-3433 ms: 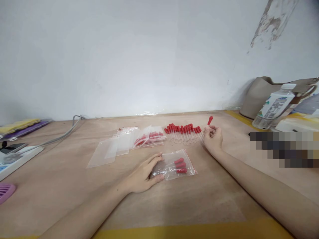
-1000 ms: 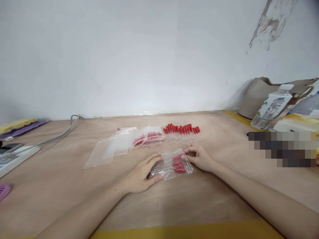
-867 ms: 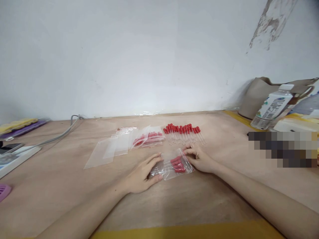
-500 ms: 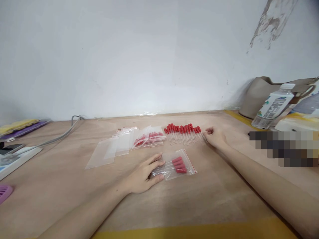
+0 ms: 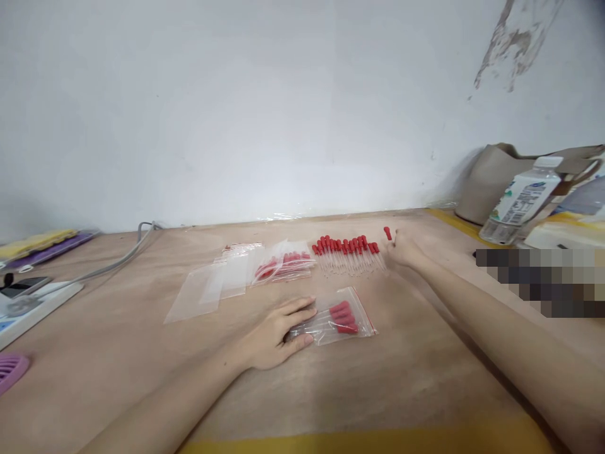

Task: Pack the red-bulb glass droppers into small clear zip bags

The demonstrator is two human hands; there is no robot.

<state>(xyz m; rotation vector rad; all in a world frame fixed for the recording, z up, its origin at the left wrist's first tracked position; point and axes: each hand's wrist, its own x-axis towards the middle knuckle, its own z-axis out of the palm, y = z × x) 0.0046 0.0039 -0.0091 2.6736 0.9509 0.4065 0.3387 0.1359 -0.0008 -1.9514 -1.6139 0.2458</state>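
My left hand [image 5: 278,331] lies flat with its fingers spread, its thumb and fingertips on the closed end of a clear zip bag [image 5: 322,334]. Inside that bag are several droppers with red rubber bulbs [image 5: 344,316]. Farther back, my right hand [image 5: 403,250] is closed around a single dropper [image 5: 387,233]; its red bulb sticks up beside the fingers, and its thin stem is mostly hidden or blurred. Just left of this hand lies a row of red-bulbed droppers [image 5: 347,249], bulbs toward the wall.
Filled bags of droppers [image 5: 286,268] lie left of the row, beside overlapping flat zip bags [image 5: 196,291]. A bottle [image 5: 522,198] and a beige bag [image 5: 477,183] stand at right. A power strip [image 5: 42,309], cable [image 5: 120,255] and phone [image 5: 26,287] are at left.
My right hand has taken a dropper at the row's right end and raised its bulb clear of the others. My left hand stays on the bag.
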